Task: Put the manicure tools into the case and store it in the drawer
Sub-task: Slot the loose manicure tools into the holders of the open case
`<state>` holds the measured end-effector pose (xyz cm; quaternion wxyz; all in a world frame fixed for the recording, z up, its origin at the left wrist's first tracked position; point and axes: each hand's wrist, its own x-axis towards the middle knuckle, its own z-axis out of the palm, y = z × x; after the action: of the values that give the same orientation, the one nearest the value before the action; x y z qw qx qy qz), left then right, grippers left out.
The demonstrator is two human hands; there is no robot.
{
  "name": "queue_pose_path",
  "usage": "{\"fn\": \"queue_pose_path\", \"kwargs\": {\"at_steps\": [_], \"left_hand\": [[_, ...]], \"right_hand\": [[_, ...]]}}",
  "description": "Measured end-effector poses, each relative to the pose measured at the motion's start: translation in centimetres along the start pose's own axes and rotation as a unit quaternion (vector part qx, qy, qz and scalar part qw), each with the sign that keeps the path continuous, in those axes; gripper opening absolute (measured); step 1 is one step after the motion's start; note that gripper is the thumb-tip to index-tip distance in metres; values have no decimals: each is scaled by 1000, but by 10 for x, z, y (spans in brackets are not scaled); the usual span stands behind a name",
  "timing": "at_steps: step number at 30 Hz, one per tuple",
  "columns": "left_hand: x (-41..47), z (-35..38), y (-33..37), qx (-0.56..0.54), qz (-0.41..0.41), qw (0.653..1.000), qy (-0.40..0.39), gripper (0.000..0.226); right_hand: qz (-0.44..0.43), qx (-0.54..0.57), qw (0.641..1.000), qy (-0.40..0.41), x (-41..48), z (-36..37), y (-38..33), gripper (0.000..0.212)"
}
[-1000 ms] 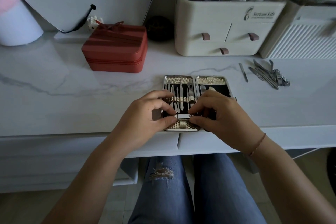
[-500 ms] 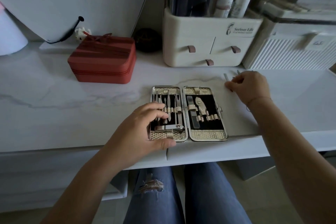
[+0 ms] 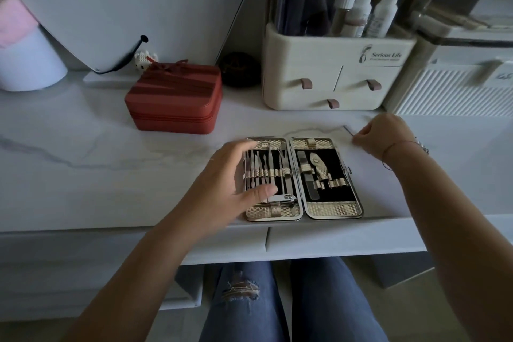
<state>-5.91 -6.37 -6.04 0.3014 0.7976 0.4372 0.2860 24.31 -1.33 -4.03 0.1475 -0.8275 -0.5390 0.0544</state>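
We saw the gold-textured, black-lined manicure case (image 3: 333,209) lying open and flat at the near edge of the white marble-look desk (image 3: 111,175), centre of the scene. Its left half held a row of slim steel tools (image 3: 266,166) under a gold strap, with a silver nail clipper (image 3: 283,198) across the near end. Its right half held a long nail file (image 3: 308,175).

The left hand (image 3: 222,183) sat over the case's left half, fingers apart and relaxed, thumb beside the clipper; we could not tell whether it was touching. The right hand (image 3: 380,133) was on the desk just far-right of the case, fingers curled together and pinching a thin metal tool (image 3: 348,130) that stuck out to the left.

We noted closed white drawer fronts (image 3: 333,241) under the desk edge. A red zipped box (image 3: 175,97) stood far left of the case, and a cream plastic organiser (image 3: 333,83) with brown pull tabs stood far right.
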Motion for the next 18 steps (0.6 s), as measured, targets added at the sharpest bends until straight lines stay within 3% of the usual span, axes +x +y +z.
{"fn": "queue_pose_path", "kwargs": {"at_steps": [9, 13, 18], "left_hand": [[25, 10, -16, 108, 61, 991, -45, 77], [22, 6, -13, 36, 47, 998, -20, 73], [22, 6, -14, 32, 38, 999, -20, 71]], "right_hand": [[-45, 9, 999, -4, -2, -7, -1, 15], [-35, 7, 999, -20, 3, -6, -3, 35], [-30, -43, 998, -39, 8, -7, -9, 28]]}}
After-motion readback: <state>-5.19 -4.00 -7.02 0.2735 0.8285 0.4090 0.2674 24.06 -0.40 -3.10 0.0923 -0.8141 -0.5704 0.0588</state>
